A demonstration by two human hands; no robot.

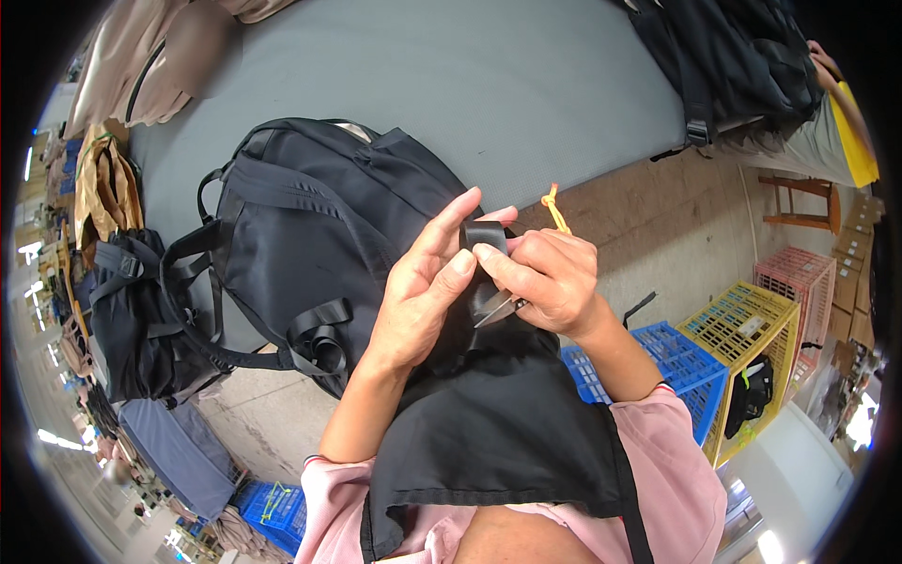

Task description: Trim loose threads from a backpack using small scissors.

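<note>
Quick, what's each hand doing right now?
Left hand: pinching the black strap.
Right hand: closed on small metal snips, also touching the strap.

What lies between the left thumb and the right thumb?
In the head view, a black strap end is pinched between the left hand and right hand, with metal snips just below.

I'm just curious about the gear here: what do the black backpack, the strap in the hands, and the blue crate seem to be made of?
Backpack: likely woven synthetic cloth, matt black, soft folds and creases. Strap: seemingly smooth webbing with a slight sheen, curling between the left hand and right hand. Blue crate: probably moulded plastic, rigid lattice walls, even colour.
</note>
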